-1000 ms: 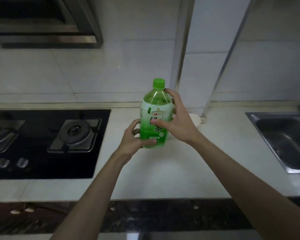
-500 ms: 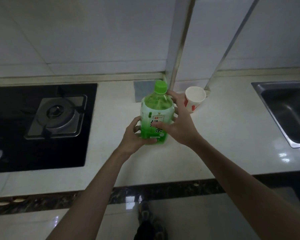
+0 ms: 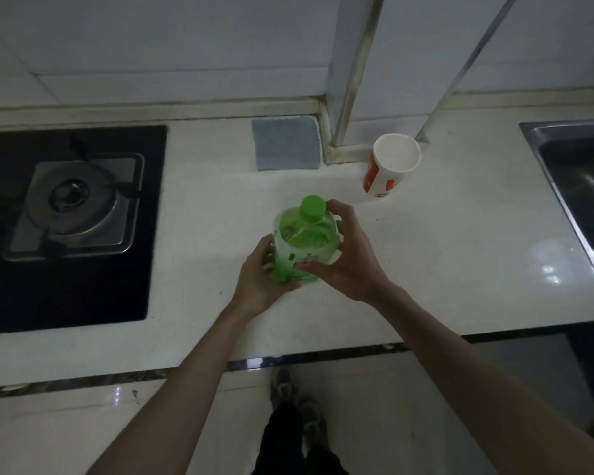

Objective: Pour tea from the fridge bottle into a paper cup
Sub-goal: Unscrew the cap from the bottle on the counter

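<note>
Right now I am looking almost straight down on the green tea bottle [image 3: 302, 250], which is standing upright on or just over the white countertop [image 3: 460, 241]; I cannot tell whether its base is touching. My left hand [image 3: 261, 279] is wrapping its fingers round the lower body from the left. My right hand [image 3: 352, 260] is cupping the shoulder, thumb on the label, fingertips [image 3: 338, 208] curving round the far side just beside the green cap [image 3: 312, 209], which is on. I am judging the bottle fairly full, so heavy, with thin walls that dent under a squeeze and possibly slick from the fridge. I am favouring a low, firm left grip, freeing the right for the cap. The paper cup [image 3: 393, 162] is standing mouth-up, apart, back right.
</note>
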Demonstrator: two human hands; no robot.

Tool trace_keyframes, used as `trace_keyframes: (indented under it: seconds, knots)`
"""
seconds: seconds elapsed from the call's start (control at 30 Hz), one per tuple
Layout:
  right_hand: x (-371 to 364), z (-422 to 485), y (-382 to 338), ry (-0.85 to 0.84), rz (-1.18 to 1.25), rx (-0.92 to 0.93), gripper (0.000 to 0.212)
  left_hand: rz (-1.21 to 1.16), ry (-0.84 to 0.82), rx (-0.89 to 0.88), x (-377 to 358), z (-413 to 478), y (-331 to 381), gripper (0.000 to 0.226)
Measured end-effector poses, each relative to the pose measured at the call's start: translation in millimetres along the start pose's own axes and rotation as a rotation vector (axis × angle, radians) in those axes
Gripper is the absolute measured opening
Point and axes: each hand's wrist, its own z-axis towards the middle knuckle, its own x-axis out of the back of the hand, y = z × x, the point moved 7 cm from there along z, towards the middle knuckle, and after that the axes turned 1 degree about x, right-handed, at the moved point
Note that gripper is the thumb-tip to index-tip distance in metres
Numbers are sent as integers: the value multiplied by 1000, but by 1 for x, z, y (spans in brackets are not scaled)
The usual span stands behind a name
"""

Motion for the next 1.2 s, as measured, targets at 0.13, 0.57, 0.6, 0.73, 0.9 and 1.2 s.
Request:
trace_keyframes:
  seconds: [0.13,0.57,0.6,0.73,0.9,1.2]
  knots:
    - [-2,-2,7,4,-10,-8,85,29,14,-13,-4,3,-8,84]
    - [-10,-8,7,26,-31,52,85,45,2,-7,-6,3,-3,77]
    - [-11,-8,5,16,-37,46,86,41,-11,-4,-6,2,0,80]
    - [-7,-8,-9,-71,-98,28,85,35,-59,-63,-4,1,19,102]
    - [12,1,-55,-3,-386,105,71,18,-48,-171,2,-10,52,114]
    - [13,25,-79,-124,-875,-127,59,73,19,-162,2,-14,72,83]
